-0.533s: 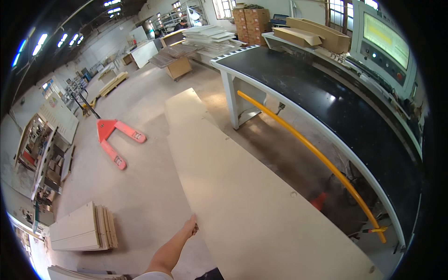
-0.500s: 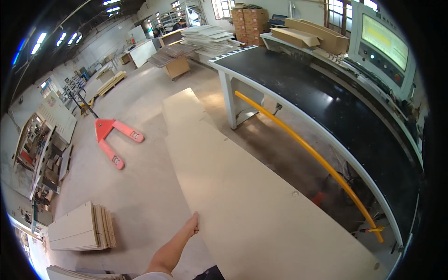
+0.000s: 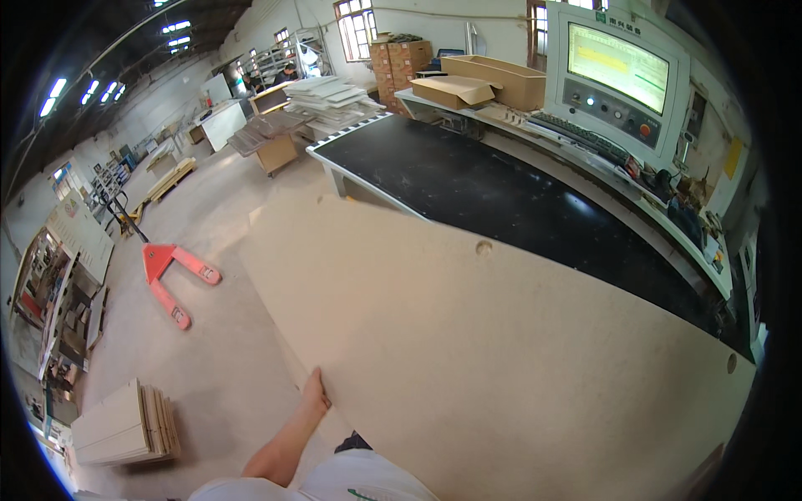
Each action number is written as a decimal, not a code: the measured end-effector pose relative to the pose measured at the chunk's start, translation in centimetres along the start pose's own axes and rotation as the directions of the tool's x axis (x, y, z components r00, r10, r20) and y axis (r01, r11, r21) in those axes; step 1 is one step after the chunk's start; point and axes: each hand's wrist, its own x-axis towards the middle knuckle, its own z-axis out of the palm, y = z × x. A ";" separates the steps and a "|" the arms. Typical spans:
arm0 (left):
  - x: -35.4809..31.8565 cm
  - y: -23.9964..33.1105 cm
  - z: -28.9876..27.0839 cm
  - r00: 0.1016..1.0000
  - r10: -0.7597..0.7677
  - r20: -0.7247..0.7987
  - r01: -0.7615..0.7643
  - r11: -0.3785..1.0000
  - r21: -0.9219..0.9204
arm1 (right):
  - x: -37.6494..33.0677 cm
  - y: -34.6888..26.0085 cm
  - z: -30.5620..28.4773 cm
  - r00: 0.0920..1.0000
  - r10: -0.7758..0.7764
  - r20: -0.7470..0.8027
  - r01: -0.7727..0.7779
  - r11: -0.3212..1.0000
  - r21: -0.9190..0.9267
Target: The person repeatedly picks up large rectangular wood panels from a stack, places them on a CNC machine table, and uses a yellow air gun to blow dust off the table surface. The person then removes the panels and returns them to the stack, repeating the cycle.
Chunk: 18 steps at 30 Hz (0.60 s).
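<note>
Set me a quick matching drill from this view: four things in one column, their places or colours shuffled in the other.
Things
1. left hand
2. pallet jack
3. panel
4. worktable

Places and colours
A. pale tan
B. black top, striped far end
C. at the left edge of a large board
D. red, on the floor

Pairs: 1-C, 2-D, 3-A, 4-B

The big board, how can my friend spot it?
Find the long black table at right. In front of it, a wide tan board fills the lower middle, its left edge in the left hand. Unlike the stacked panels at lower left, it's one single sheet with round marks.
</note>
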 end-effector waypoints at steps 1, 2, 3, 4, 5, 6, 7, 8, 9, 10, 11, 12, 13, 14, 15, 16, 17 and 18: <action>-0.8 1.0 1.6 0.999 0.034 -0.009 -0.034 0.999 0.002 | 2.0 0.5 -0.2 1.000 -0.015 0.001 0.015 1.000 -0.010; -1.6 2.1 3.2 0.999 0.048 -0.018 -0.048 0.998 0.031 | 3.9 1.0 -0.4 1.000 -0.027 0.005 0.027 0.999 -0.016; -2.3 3.0 5.1 0.997 0.073 -0.038 -0.070 0.995 0.076 | 5.9 1.7 -0.7 0.999 -0.043 0.003 0.043 0.999 -0.024; -3.0 3.5 7.2 0.995 0.096 -0.006 -0.095 0.991 0.093 | 7.9 2.5 -1.0 0.998 -0.060 0.005 0.061 0.998 -0.032; -3.8 4.0 9.1 0.991 0.132 0.007 -0.132 0.983 0.127 | 9.9 3.2 -1.3 0.997 -0.078 0.004 0.078 0.996 -0.037; -4.7 4.4 11.0 0.984 0.178 0.009 -0.177 0.968 0.176 | 12.1 4.0 -1.7 0.996 -0.090 0.003 0.090 0.995 -0.043; -5.5 4.3 13.1 0.982 0.187 0.018 -0.187 0.966 0.181 | 14.2 5.0 -2.1 0.995 -0.103 0.002 0.103 0.993 -0.052; -6.2 4.1 15.3 0.978 0.206 0.018 -0.205 0.959 0.198 | 16.4 5.9 -2.4 0.994 -0.111 -0.001 0.110 0.992 -0.064; -6.9 3.6 17.5 0.975 0.223 0.011 -0.220 0.948 0.230 | 18.6 6.8 -2.9 0.993 -0.118 -0.005 0.118 0.990 -0.073; -7.6 3.0 19.7 0.975 0.220 0.028 -0.220 0.947 0.232 | 20.7 7.7 -3.4 0.992 -0.126 -0.010 0.124 0.989 -0.084; -8.1 2.6 21.9 0.976 0.214 0.037 -0.216 0.942 0.256 | 22.8 8.6 -3.8 0.992 -0.127 -0.018 0.125 0.988 -0.092; -8.5 1.9 24.0 0.980 0.198 0.022 -0.195 0.934 0.298 | 24.9 9.4 -4.3 0.992 -0.126 -0.020 0.123 0.986 -0.109; -8.8 1.1 26.0 0.980 0.192 0.044 -0.196 0.931 0.308 | 26.9 10.3 -4.9 0.992 -0.127 -0.028 0.122 0.984 -0.130; -9.0 0.2 27.8 0.983 0.180 0.048 -0.185 0.924 0.335 | 28.8 11.1 -5.5 0.992 -0.122 -0.034 0.116 0.982 -0.149; -8.9 -0.7 29.6 0.986 0.161 0.049 -0.167 0.913 0.371 | 30.7 12.0 -6.1 0.992 -0.121 -0.043 0.112 0.979 -0.172; -8.8 -1.3 30.9 0.980 0.186 0.070 -0.199 0.901 0.385 | 32.3 12.8 -6.8 0.992 -0.110 -0.054 0.098 0.975 -0.200; -8.4 -1.7 32.3 0.974 0.207 0.097 -0.228 0.881 0.415 | 33.9 13.7 -7.4 0.992 -0.104 -0.066 0.087 0.971 -0.223; -7.8 -2.8 33.8 0.970 0.211 0.116 -0.241 0.865 0.440 | 35.6 14.6 -8.0 0.991 -0.104 -0.082 0.081 0.966 -0.246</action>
